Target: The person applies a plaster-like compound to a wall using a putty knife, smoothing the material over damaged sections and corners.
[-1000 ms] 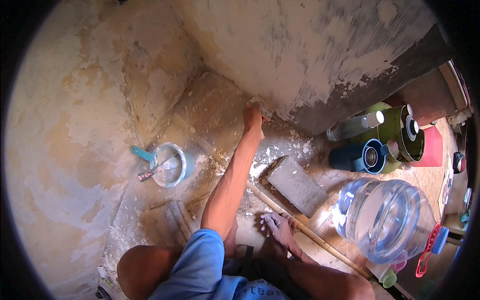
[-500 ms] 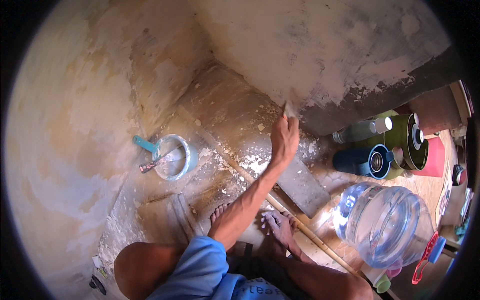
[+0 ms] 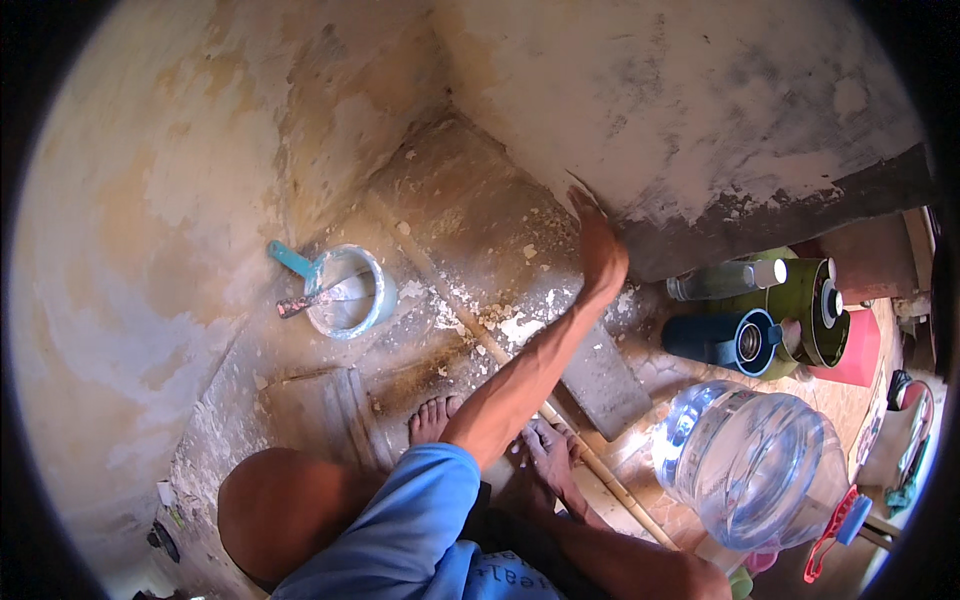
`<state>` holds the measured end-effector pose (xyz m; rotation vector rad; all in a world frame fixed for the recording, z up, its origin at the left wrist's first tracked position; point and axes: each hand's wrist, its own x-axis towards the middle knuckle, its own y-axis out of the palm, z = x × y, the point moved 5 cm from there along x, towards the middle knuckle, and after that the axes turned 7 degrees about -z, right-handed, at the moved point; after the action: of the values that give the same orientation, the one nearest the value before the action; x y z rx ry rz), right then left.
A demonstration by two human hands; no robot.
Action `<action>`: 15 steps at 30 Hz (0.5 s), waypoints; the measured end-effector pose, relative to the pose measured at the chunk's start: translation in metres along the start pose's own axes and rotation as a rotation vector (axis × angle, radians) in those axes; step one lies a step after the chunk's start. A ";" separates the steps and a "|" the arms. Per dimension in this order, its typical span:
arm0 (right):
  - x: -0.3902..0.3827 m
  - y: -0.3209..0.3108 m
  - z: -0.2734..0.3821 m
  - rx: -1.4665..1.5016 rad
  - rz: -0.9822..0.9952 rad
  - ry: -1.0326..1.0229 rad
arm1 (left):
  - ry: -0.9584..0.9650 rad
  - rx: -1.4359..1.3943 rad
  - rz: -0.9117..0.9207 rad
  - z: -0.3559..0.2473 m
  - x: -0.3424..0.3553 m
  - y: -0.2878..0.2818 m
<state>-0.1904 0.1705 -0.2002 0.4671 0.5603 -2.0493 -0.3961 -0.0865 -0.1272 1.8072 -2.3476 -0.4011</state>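
Note:
My left arm, in a blue sleeve, reaches up and across to the base of the wall. There my left hand (image 3: 600, 240) is closed around a putty knife (image 3: 580, 183), whose thin blade lies against the wall (image 3: 640, 120); its handle is mostly hidden. My right hand (image 3: 550, 458), dusted white, rests low by my right foot, its fingers apart and partly covered by my left forearm. To the left stands a pale blue dipper (image 3: 387, 300) with a turquoise handle. White paste is inside it, and a smeared tool (image 3: 293, 306) leans on its rim.
A bamboo pole (image 3: 610, 482) crosses the floor beside a flat grey slab (image 3: 607, 390). At right are a large clear water jug (image 3: 750, 460), a blue pitcher (image 3: 700, 340), a clear bottle (image 3: 720, 281) and a green container (image 3: 825, 345). White flakes litter the floor.
My left hand has shifted slightly up and right along the wall's base, its wrist now bent more, with the putty knife still in it. The whole view has turned a little.

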 end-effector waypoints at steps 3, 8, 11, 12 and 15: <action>0.000 0.003 -0.031 -0.161 -0.040 -0.053 | 0.223 0.415 0.115 -0.007 -0.042 0.013; -0.004 -0.010 -0.028 -0.499 -0.184 -0.221 | -0.209 0.382 0.246 -0.007 -0.085 -0.027; -0.003 0.001 0.018 0.162 0.032 0.058 | -0.224 0.244 -0.097 -0.008 -0.045 -0.078; -0.005 0.006 0.019 0.185 0.038 0.051 | -0.186 0.255 -0.193 0.000 -0.022 -0.096; -0.002 0.003 0.004 0.249 0.028 0.053 | -0.226 0.211 -0.121 -0.003 0.032 -0.093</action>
<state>-0.1871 0.1687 -0.1964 0.6735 0.3283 -2.0937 -0.3176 -0.1397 -0.1538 2.1091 -2.5200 -0.4065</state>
